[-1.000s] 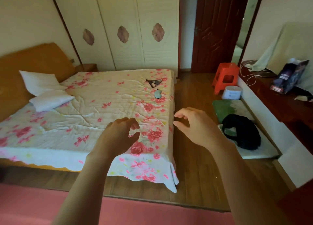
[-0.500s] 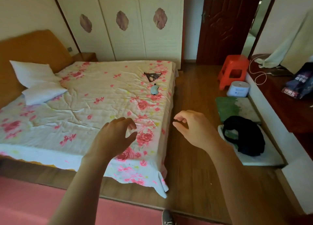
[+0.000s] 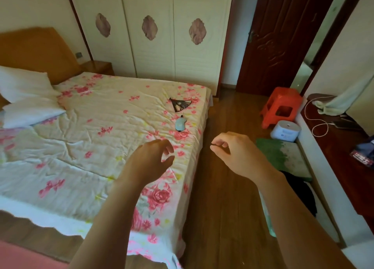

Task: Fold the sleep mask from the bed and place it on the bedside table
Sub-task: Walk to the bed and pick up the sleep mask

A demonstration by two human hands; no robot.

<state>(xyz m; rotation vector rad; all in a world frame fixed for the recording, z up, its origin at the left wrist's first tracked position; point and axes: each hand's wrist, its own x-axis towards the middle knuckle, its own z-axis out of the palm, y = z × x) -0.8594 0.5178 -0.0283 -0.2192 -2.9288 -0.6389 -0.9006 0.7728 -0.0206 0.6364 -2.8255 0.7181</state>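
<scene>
A small light-blue sleep mask (image 3: 180,123) lies flat on the flowered bed (image 3: 97,127), near its right edge. My left hand (image 3: 149,161) hovers over the bed's near right part, fingers loosely curled and empty, well short of the mask. Over the wooden floor beside the bed, my right hand (image 3: 236,153) is also held out, curled and empty. The wooden bedside table (image 3: 99,67) stands at the far side, between the headboard and the wardrobe.
A dark folding fan (image 3: 180,104) lies just beyond the mask. Two white pillows (image 3: 26,98) rest by the headboard. An orange stool (image 3: 280,106), a white round device (image 3: 285,130), a green mat (image 3: 283,157) and dark cloth sit on the floor at right; a dark desk (image 3: 344,147) runs along the right wall.
I have stepped closer to the bed's right corner, so the bed and mask appear nearer. Both hands stay raised and empty in much the same pose.
</scene>
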